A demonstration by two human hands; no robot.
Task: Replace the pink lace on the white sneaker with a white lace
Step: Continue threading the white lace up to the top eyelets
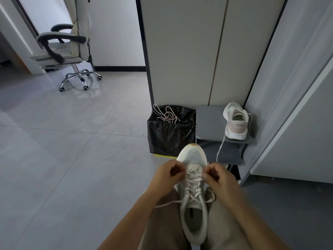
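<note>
The sneaker (193, 204), with its mesh toe, rests on our lap, toe pointing away. Our left hand (166, 175) and right hand (219, 177) flank its lower eyelets, curled fingers each pinching the flat white lace (193, 179). Beyond its toe, the ropy pink lace (166, 114) lies tangled on a crinkled black bag (169, 136).

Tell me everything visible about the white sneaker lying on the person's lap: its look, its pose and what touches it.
The white sneaker has a pale grey mesh toe, a tan patch at its tip and a dark insole. It lies sole down between the person's thighs, toe pointing away. A flat white lace crosses its eyelets, loose ends trailing to both sides. The left hand and the right hand pinch the lace near the toe end.
</note>
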